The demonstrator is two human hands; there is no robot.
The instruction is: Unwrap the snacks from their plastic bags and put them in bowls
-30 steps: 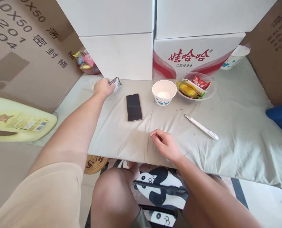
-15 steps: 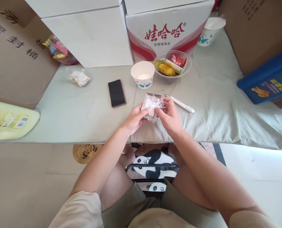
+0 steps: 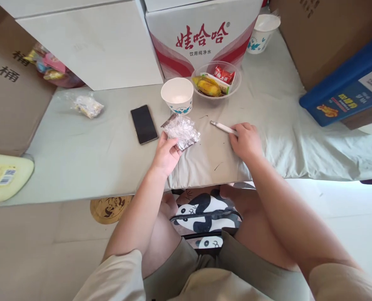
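My left hand (image 3: pixel 167 154) is closed on a flat packet in crinkled clear plastic wrap (image 3: pixel 183 130), with dark edges showing at two of its sides. The packet is held over the cloth, just in front of a white paper bowl (image 3: pixel 177 94). On the right, my right hand (image 3: pixel 246 141) lies over the rear end of a slim white utility knife (image 3: pixel 223 127), fingers closed round it. Its metal tip points left toward the packet. The knife's back end is hidden under the fingers.
A black phone (image 3: pixel 144 124) lies left of the packet. Behind are a clear plastic bowl of wrapped snacks (image 3: pixel 236 85), a white and red carton (image 3: pixel 201 42) and a paper cup (image 3: pixel 263 35). A blue box (image 3: pixel 339 90) stands right. Small dark scraps dot the cloth (image 3: pixel 110 159).
My right hand has left the packet, moved right and taken hold of the utility knife. My left hand has carried the packet a little left and turned it. The view has shifted slightly.
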